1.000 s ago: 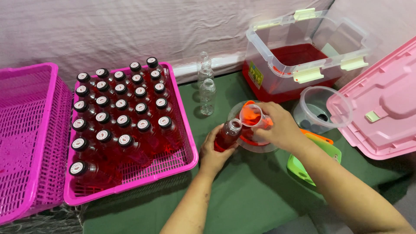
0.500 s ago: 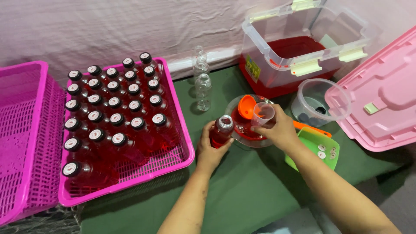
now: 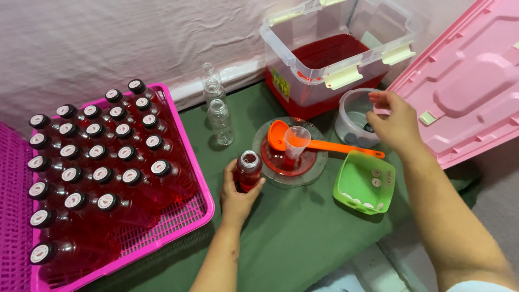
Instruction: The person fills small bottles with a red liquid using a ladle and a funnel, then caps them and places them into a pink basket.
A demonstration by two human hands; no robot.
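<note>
Head view: our right hand (image 3: 397,121) has left the funnel (image 3: 296,141) for the clear tub (image 3: 354,116), fingers loosely open, empty; left hand (image 3: 238,189) grips the uncapped red bottle (image 3: 248,170) beside the funnel's dish.

1. One view only: the camera sits on my head and looks steeply down and forward over a green mat (image 3: 303,238).
2. Range is close; my forearms enter from 6 o'clock and 5 o'clock.
3. My left hand (image 3: 238,189) lies just below frame centre; my right hand (image 3: 394,121) is at 2 o'clock.
4. The far edge at 12 o'clock is a pale sheet wall (image 3: 135,38).
5. A pink crate (image 3: 178,216) fills 9 o'clock and is cut by the left edge.
6. No second view shares the scene.
</note>
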